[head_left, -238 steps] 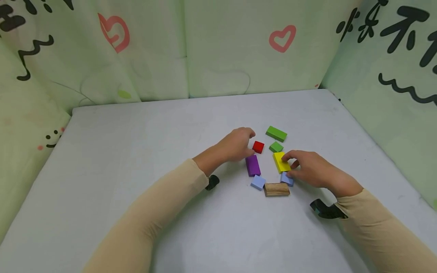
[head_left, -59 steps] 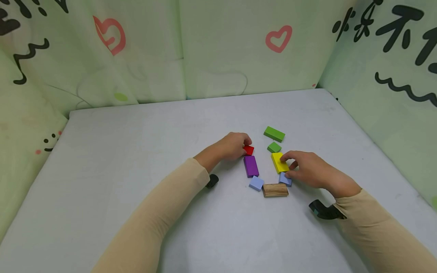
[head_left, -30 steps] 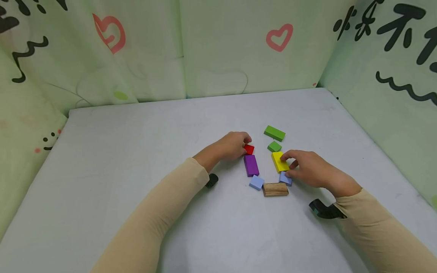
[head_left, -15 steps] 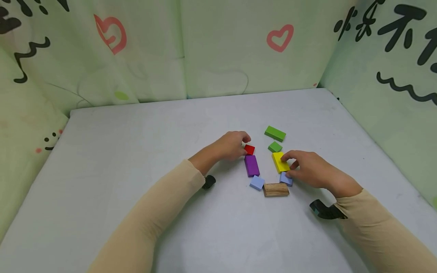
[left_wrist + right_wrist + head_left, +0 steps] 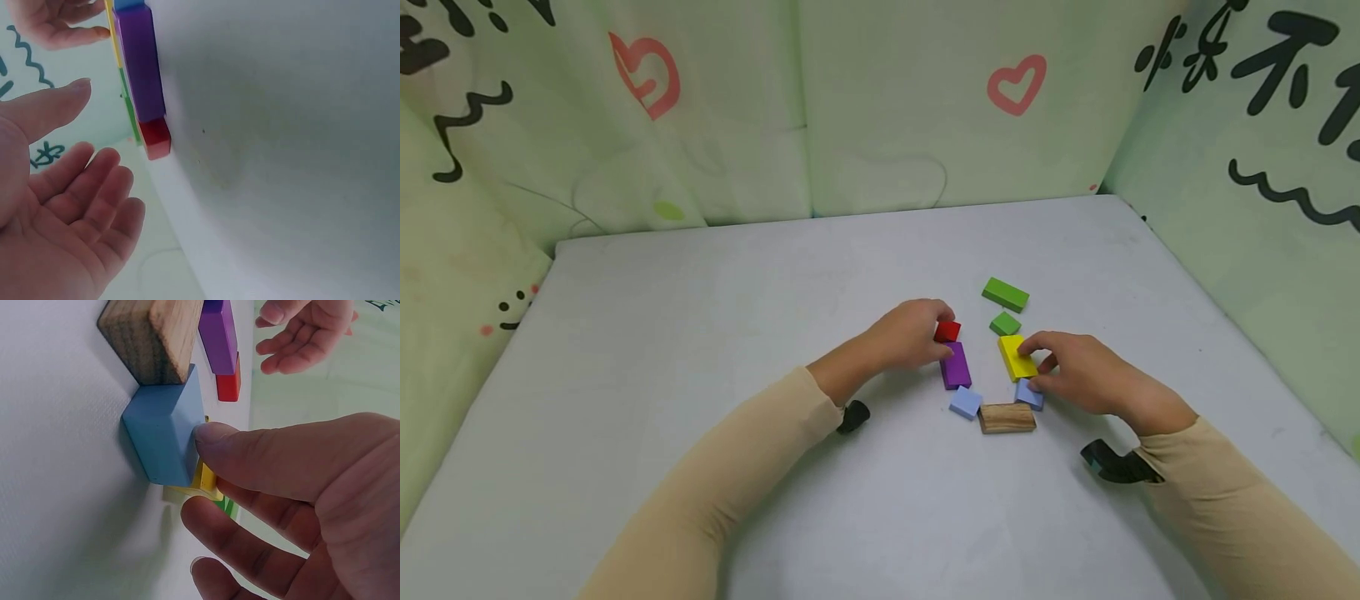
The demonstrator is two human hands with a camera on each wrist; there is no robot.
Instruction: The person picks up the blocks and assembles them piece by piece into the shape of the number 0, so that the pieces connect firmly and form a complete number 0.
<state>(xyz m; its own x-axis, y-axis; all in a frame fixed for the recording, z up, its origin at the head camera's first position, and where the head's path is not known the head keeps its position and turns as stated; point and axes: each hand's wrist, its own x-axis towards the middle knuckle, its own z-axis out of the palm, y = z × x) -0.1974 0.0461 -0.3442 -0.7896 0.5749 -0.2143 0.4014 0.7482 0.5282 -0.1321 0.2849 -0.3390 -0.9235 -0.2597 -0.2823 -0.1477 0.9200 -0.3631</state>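
My left hand (image 5: 908, 335) hovers just left of a red block (image 5: 948, 332) and a purple block (image 5: 956, 368) that stand end to end. Its thumb and fingers are spread apart with nothing between them, as the left wrist view shows around the hand (image 5: 69, 219). My right hand (image 5: 1093, 375) stays low at the right side. In the right wrist view its thumb tip touches the top edge of a light blue block (image 5: 159, 431), and the other fingers curve loosely. In the head view its index fingertip reaches a yellow block (image 5: 1013, 355).
A second light blue block (image 5: 966, 403) and a wood-grain block (image 5: 1007, 418) form the near side of the arrangement. Two green blocks, a long one (image 5: 1005, 293) and a small one (image 5: 1004, 324), lie beyond the yellow. Printed curtains (image 5: 880, 100) surround the white table (image 5: 737, 333).
Over the earlier frames my left hand pulled the red block left to the purple block's far end. Since then it has let go and shifted slightly nearer. The right hand has kept its place.
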